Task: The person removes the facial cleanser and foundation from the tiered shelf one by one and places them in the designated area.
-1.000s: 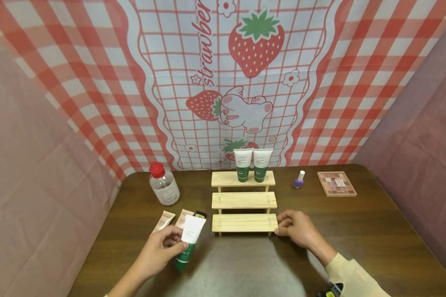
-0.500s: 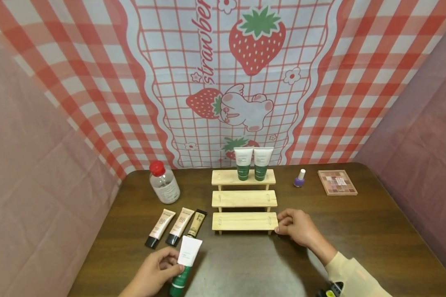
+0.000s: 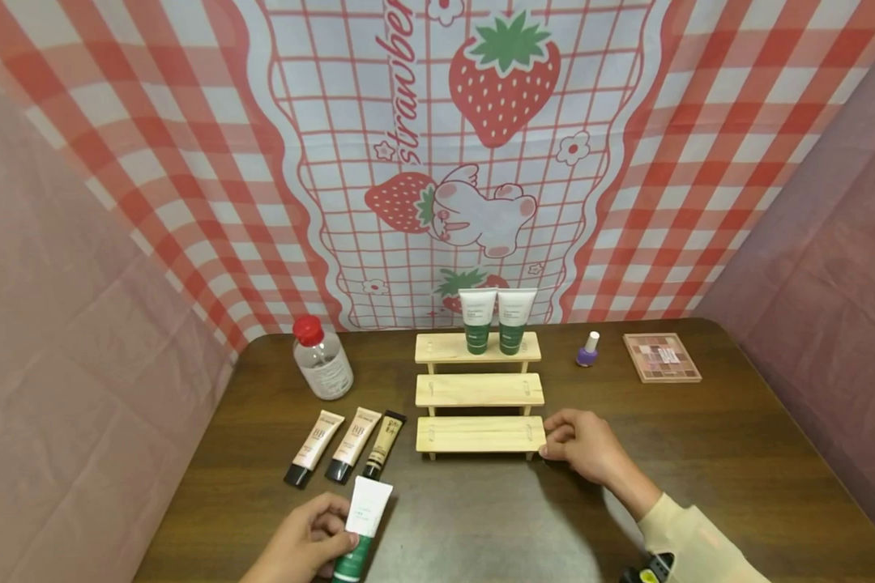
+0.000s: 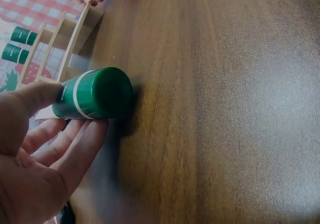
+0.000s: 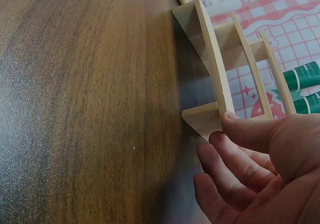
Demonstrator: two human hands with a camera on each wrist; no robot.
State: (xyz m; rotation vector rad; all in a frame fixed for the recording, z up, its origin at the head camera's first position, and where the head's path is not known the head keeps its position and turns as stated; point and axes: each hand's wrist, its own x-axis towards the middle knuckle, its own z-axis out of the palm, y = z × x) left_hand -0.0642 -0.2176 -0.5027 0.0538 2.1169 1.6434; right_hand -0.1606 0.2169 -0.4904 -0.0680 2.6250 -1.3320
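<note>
My left hand point(image 3: 299, 538) grips a white and green squeeze tube point(image 3: 367, 512) near the front of the table, thumb on one side and fingers on the other. In the left wrist view its round green cap point(image 4: 114, 92) faces the camera. My right hand point(image 3: 589, 451) pinches the right end of the lowest step of a three-step wooden display stand point(image 3: 480, 435); the thumb point(image 5: 245, 129) lies on the step's edge, with fingertips below. Two matching tubes, a left one point(image 3: 477, 322) and a right one point(image 3: 514, 322), stand cap down on the top step.
Left of the stand lie two beige BB cream tubes point(image 3: 313, 449) and a gold tube with a black cap point(image 3: 385, 441). Behind them stands a clear bottle with a red cap point(image 3: 324, 366). Purple nail polish point(image 3: 587, 351) and an eyeshadow palette point(image 3: 661, 359) are at the back right.
My left hand has drawn the white and green tube toward the table's front, uncovering the beige and gold tubes. The right hand keeps its place at the stand.
</note>
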